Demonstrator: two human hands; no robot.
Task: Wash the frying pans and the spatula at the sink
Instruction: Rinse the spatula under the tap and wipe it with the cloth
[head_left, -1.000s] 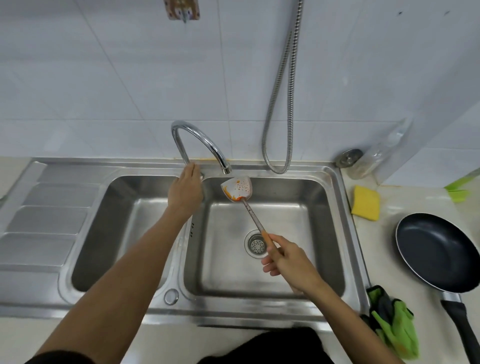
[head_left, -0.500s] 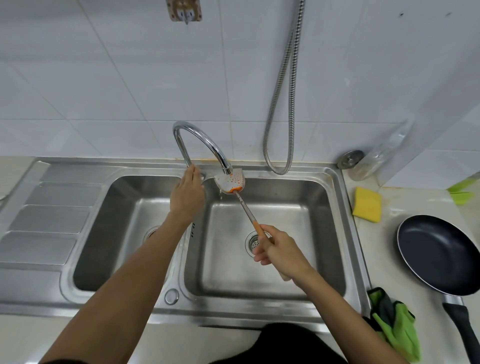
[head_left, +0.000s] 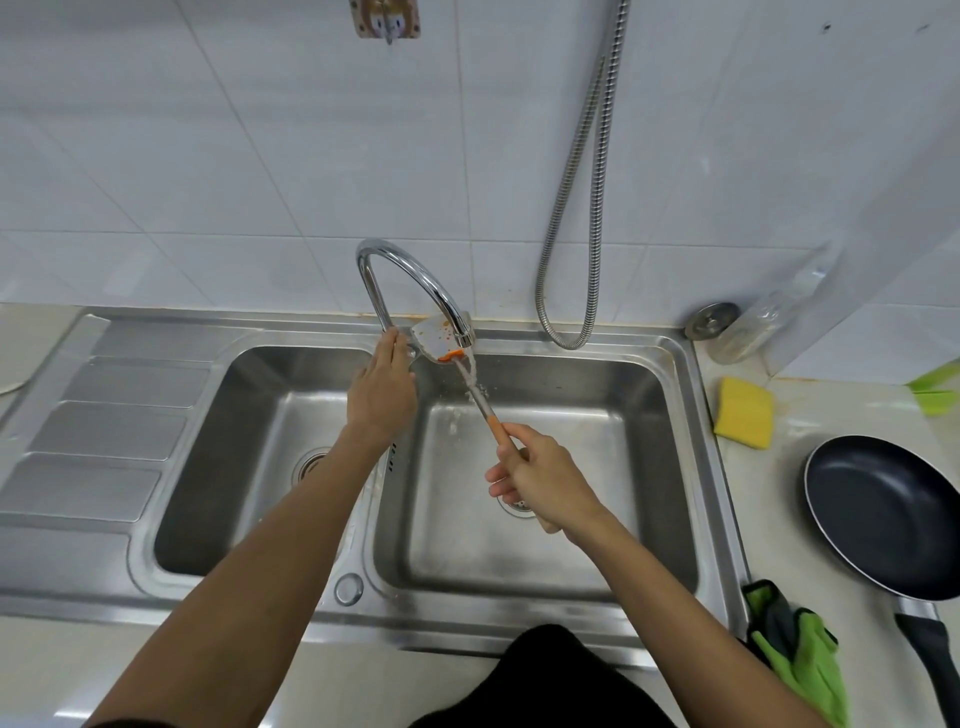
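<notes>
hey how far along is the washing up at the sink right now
Nothing looks finished. In hand: the right hand holds the spatula, orange stains showing, under running water while the left hand is at the tap base. Left: the one pan in view waits on the counter.

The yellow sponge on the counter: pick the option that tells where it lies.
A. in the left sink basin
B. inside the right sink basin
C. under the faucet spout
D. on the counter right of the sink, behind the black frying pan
D: the yellow sponge lies flat on the counter to the right of the steel sink, farther back than the black frying pan, and outside both basins.
</notes>
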